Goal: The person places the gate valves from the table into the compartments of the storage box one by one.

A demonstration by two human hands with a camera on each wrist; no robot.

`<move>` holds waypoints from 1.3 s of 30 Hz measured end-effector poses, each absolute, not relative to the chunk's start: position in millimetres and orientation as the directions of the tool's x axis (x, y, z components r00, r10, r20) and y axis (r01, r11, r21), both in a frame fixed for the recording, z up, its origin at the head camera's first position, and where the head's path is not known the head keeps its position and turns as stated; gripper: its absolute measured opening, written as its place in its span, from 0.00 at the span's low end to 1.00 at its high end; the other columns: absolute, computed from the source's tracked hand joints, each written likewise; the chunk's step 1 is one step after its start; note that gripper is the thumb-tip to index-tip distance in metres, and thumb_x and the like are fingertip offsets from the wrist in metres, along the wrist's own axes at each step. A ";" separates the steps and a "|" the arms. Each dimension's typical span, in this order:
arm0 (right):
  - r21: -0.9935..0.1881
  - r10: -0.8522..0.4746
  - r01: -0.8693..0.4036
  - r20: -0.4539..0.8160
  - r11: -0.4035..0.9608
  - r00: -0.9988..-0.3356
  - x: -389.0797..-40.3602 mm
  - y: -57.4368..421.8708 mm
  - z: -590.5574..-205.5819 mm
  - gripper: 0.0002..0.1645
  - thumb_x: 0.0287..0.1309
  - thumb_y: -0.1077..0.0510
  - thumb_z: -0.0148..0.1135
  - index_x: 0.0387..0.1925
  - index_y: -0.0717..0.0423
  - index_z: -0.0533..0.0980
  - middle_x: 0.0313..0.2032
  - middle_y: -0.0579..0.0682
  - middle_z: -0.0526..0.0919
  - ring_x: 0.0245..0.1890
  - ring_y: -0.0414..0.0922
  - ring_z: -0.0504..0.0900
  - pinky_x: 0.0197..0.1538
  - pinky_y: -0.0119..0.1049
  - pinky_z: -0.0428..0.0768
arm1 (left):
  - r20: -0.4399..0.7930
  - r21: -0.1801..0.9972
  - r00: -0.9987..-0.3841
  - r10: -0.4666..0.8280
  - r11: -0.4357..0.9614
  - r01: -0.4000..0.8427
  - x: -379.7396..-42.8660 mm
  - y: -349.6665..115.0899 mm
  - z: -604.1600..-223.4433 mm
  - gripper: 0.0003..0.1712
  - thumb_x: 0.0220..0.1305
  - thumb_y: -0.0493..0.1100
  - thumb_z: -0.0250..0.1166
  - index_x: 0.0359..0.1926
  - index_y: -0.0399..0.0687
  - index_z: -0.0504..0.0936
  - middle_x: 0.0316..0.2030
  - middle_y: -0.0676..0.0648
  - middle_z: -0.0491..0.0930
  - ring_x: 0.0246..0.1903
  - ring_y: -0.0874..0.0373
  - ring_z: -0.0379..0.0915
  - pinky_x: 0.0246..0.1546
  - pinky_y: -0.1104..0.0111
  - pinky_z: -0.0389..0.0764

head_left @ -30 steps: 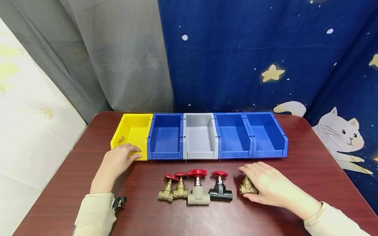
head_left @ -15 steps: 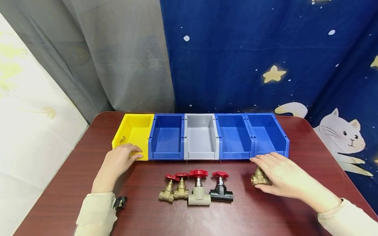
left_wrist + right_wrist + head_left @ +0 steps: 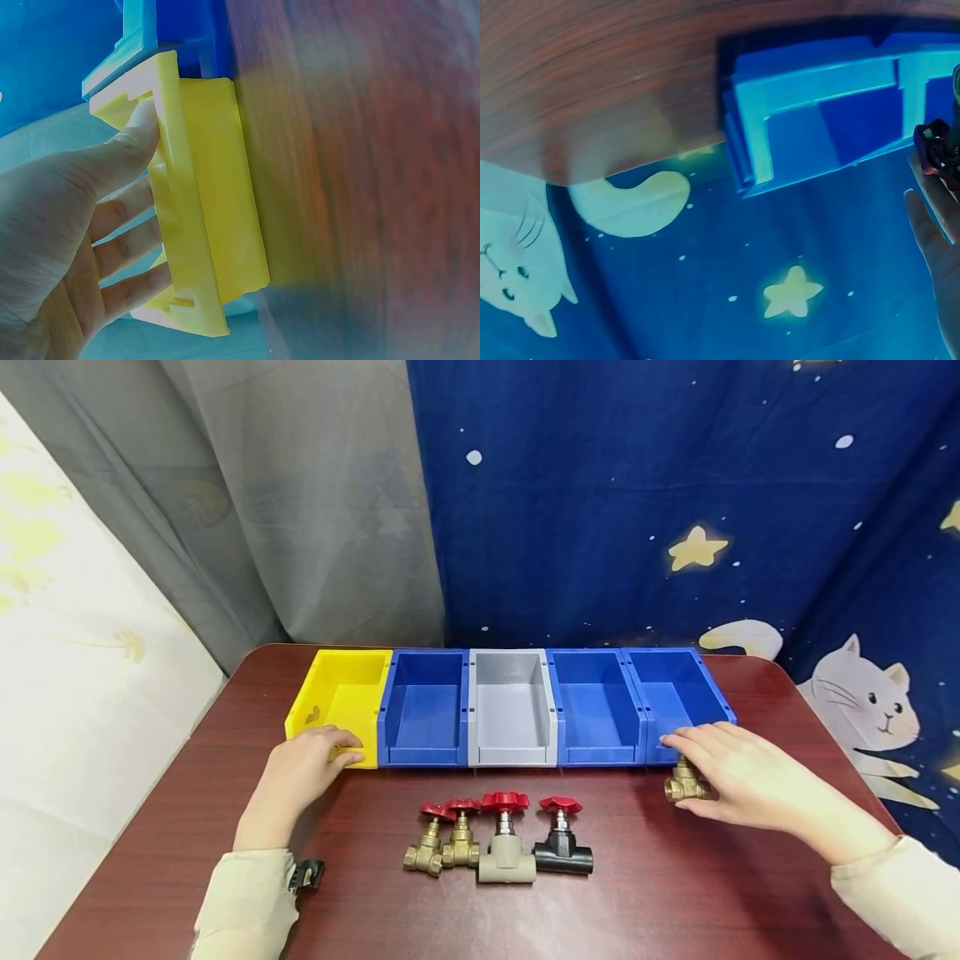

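My right hand [image 3: 738,772] grips a brass gate valve [image 3: 685,783] near the front of the rightmost blue bin [image 3: 678,750]. In the head view the fingers cover its top; a dark red handwheel [image 3: 935,154] shows at the right edge of the right wrist view. My left hand [image 3: 303,777] rests at the front of the yellow bin [image 3: 300,714], its thumb and spread fingers touching the rim [image 3: 180,202]. Between the hands stand two brass valves [image 3: 424,858] [image 3: 461,852], a beige plastic valve [image 3: 507,862] and a black plastic valve [image 3: 564,856], all with red handwheels.
The bins form one row along the back of the dark red table [image 3: 360,902]. Beside the yellow bin come a blue bin [image 3: 422,754], a grey bin [image 3: 512,755] and another blue bin [image 3: 600,754]. Curtains [image 3: 570,510] hang behind the table.
My right hand has carried the brass valve right and away from me, from beside the black valve towards the rightmost blue bin. The left hand stays at the yellow bin.
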State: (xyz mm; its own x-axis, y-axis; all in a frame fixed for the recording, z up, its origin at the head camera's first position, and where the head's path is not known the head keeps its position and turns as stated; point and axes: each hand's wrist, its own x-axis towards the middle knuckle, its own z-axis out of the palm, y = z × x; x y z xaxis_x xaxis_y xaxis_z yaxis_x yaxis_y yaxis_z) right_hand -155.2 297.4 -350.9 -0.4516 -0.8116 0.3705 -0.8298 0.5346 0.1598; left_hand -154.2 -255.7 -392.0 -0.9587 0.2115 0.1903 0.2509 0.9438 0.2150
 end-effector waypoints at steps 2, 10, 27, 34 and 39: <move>0.168 -0.809 -0.825 0.374 0.539 -0.453 -157.9 300.7 -348.8 0.46 0.66 0.27 0.39 0.53 0.65 0.75 0.44 0.55 0.82 0.42 0.53 0.81 0.46 0.52 0.76 | 0.190 0.211 -0.958 0.214 0.944 0.253 -154.1 -255.6 -392.6 0.13 0.58 0.48 0.73 0.40 0.44 0.87 0.34 0.47 0.84 0.36 0.49 0.79 0.41 0.50 0.81; 0.184 -0.813 -0.820 0.360 0.543 -0.458 -175.0 311.4 -342.7 0.47 0.64 0.25 0.43 0.54 0.64 0.75 0.45 0.55 0.83 0.43 0.52 0.81 0.50 0.50 0.74 | 0.188 0.194 -0.957 0.222 0.946 0.258 -154.6 -255.2 -390.9 0.13 0.59 0.48 0.73 0.40 0.45 0.87 0.34 0.47 0.84 0.36 0.49 0.79 0.41 0.50 0.81; 0.165 -0.796 -0.789 0.272 0.592 -0.540 -214.2 323.8 -336.7 0.44 0.38 0.42 0.79 0.53 0.63 0.76 0.47 0.56 0.83 0.47 0.53 0.80 0.52 0.52 0.75 | 0.203 0.201 -0.955 0.218 0.945 0.258 -155.4 -257.3 -394.3 0.13 0.58 0.48 0.73 0.40 0.45 0.87 0.34 0.47 0.85 0.37 0.48 0.79 0.41 0.49 0.81; 0.154 -0.779 -0.770 0.240 0.619 -0.579 -227.7 321.7 -337.8 0.44 0.36 0.44 0.81 0.53 0.63 0.76 0.47 0.56 0.84 0.47 0.54 0.81 0.53 0.54 0.75 | 0.203 0.202 -0.954 0.219 0.944 0.260 -155.2 -257.1 -394.5 0.13 0.58 0.48 0.73 0.40 0.45 0.87 0.34 0.47 0.85 0.37 0.49 0.79 0.41 0.50 0.81; 0.124 -0.750 -0.743 0.197 0.658 -0.632 -236.5 319.7 -340.3 0.42 0.40 0.45 0.81 0.54 0.64 0.76 0.48 0.58 0.83 0.47 0.57 0.81 0.54 0.57 0.76 | 0.210 0.202 -0.952 0.221 0.943 0.264 -155.0 -256.5 -394.2 0.13 0.58 0.48 0.73 0.39 0.45 0.87 0.34 0.48 0.84 0.36 0.49 0.79 0.40 0.50 0.81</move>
State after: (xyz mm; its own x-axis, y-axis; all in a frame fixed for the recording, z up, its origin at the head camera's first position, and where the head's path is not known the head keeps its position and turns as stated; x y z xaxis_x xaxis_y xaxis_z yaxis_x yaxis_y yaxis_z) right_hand -236.5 319.7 -340.3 -0.6317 -0.7498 0.1967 -0.7426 0.6582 0.1239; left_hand -155.0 -256.5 -394.2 -0.9522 0.2213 0.2104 0.2638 0.9432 0.2017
